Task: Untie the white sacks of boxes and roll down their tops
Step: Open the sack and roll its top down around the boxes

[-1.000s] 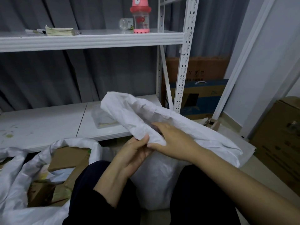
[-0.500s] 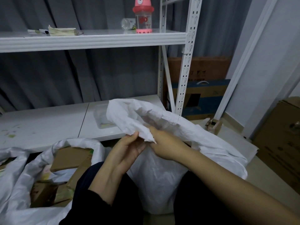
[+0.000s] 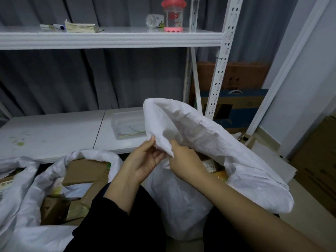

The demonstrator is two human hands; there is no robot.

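1. Two hands meet at the near edge of the sack [image 3: 209, 135], which stands between the person's knees with its mouth open and its top flopped toward the right.
2. Left hand [image 3: 145, 159], palm up, pinches the hanging fold of the sack's rim between thumb and fingers.
3. Right hand [image 3: 183, 160] grips the same rim just beside it, with its fingers tucked behind the cloth; the two hands nearly touch.
4. Boxes [image 3: 209, 163] show inside the sack's mouth, behind the right hand.
5. Second sack [image 3: 27, 197] lies at the left, already open with its top slumped down, and brown boxes [image 3: 85, 170] fill it.
6. Behind the sacks stands a white rack [image 3: 218, 75]. Its lower shelf [image 3: 54, 131] carries a clear tub [image 3: 127, 124], just behind the held sack's top.
7. Its upper shelf [image 3: 109, 38] holds a pink bottle [image 3: 173, 15], a clear cup [image 3: 154, 20] lying on its side and a bundle of papers [image 3: 80, 27].
8. Cartons [image 3: 234, 99] are stacked beyond the rack on the right.
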